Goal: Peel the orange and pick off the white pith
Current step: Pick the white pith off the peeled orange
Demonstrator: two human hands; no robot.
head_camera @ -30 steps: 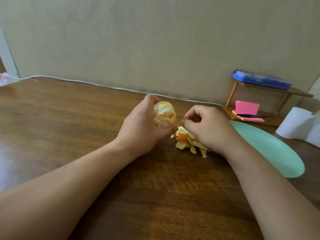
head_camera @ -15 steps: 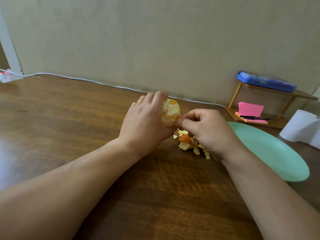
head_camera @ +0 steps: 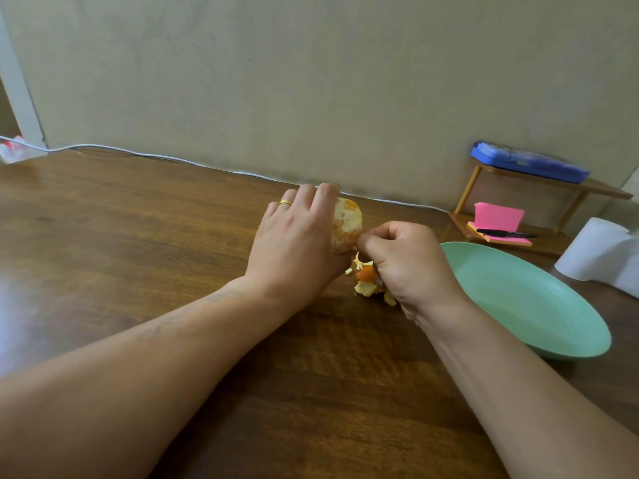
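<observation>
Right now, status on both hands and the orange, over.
Left hand grips the peeled, pith-streaked round orange. Right hand: fingers pinch at its side. Torn peel scraps piled beneath; nothing blocking.

Head-worn camera looks forward and down, close over table.

Toward the table's back edge the left hand holds the orange; the right hand pinches it from the right, above the peels. The plate lies right of them, the shelf in the back right corner, the roll beside it.
</observation>
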